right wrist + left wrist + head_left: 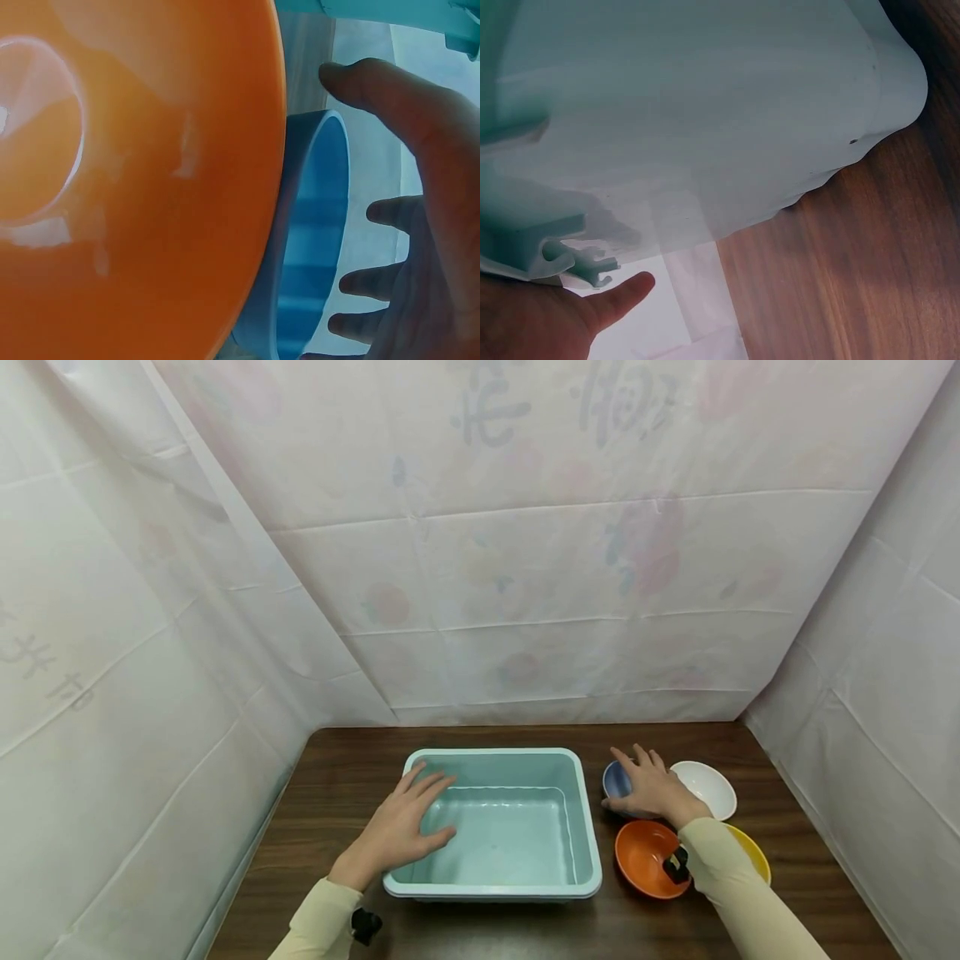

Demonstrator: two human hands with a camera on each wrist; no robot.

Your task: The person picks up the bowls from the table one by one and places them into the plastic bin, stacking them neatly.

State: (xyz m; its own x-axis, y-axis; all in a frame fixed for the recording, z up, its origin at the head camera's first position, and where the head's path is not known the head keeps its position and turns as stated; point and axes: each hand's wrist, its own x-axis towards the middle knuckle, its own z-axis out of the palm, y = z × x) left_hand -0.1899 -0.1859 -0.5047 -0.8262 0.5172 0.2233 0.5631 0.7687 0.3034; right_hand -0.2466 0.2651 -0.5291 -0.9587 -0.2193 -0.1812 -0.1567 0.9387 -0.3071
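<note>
Head view: blue bowl (617, 779) on worktop (315, 810), right of pale-teal plastic basin (491, 891), beyond orange bowl (642, 856), near white bowl (711, 785). We see right grip (651, 787) above it, fingers spread wide, nothing held; contact with rim we cannot tell. Left grip (396, 827) likewise spread, empty, over basin's left side. We judge blue bowl light and stiff, smooth wall possibly slippery, perhaps brittle; best hold: thumb and fingers pinching opposite sides of rim, clear of orange bowl's edge.

The table (300, 835) is dark brown wood. Behind the table hangs a creased white back sheet (525, 577) with faint pink spots. A left sheet (127, 652) and right sheet (892, 677) hang beside the table.
</note>
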